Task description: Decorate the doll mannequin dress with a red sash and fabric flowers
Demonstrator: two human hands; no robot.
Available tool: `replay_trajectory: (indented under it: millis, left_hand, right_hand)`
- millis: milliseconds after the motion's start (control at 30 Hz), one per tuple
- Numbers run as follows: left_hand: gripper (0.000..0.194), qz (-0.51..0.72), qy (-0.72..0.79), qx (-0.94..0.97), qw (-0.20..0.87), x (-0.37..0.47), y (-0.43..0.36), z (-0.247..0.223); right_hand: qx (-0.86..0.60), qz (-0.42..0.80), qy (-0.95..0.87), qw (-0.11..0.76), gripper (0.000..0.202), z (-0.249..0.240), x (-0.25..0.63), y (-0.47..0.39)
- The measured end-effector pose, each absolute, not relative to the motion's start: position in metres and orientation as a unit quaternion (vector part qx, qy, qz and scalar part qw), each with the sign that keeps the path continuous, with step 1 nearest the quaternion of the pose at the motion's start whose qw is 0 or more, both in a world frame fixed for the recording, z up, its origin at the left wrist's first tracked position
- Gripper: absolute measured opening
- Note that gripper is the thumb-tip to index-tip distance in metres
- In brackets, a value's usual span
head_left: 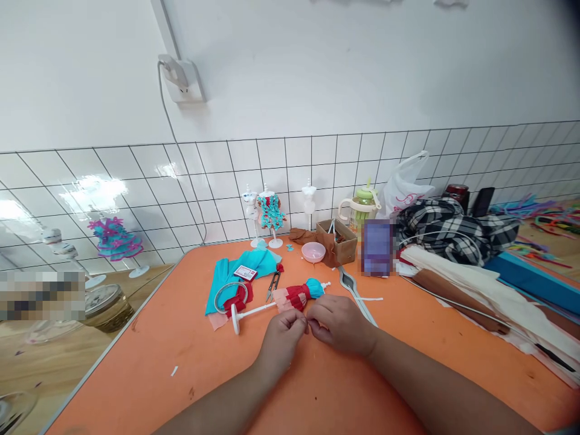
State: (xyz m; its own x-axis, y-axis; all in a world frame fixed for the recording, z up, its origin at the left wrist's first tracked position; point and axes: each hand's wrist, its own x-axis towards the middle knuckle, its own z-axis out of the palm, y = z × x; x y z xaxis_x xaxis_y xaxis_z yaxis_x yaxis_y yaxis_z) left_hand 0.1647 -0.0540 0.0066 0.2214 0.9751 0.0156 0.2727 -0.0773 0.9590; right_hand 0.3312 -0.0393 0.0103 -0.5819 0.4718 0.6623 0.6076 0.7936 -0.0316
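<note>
Over the near part of the orange tabletop [158,362], the left hand [280,339] and the right hand [341,323] meet almost fingertip to fingertip, each with thumb and forefinger drawn narrowly together, though I cannot tell whether anything is pinched between them. Just beyond them the small dress form [292,298], wrapped in red, peach and turquoise fabric, lies on its side, its round white base [235,319] toward the left and its neck toward the right. Behind it rest thread snips [273,284], with turquoise cloth [218,279] to their left and a pink bowl [313,259] farther back.
</note>
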Motion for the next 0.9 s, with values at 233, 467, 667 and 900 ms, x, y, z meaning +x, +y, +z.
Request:
replay_trajectory:
  millis: [233,467,667,900]
  left_hand:
    - [0.011,0.385,0.497,0.527,0.572,0.172,-0.053,0.009]
    - [0.014,0.312,0.444,0.406,0.735,0.163,-0.049,0.007]
    - [0.021,0.300,0.347,0.425,0.780,0.159,-0.056,0.002]
    - [0.029,0.317,0.332,0.404,0.791,0.160,-0.056,0.001]
  right_hand:
    - [-0.308,-0.037,-0.869,0.385,0.010,0.014,0.338,-0.038]
    - [-0.322,-0.044,-0.843,0.429,0.015,0.020,0.347,-0.034]
    - [-0.548,0.068,-0.746,0.373,0.021,0.027,0.417,0.002]
    - [-0.625,0.224,-0.723,0.190,0.023,0.007,0.448,0.012]
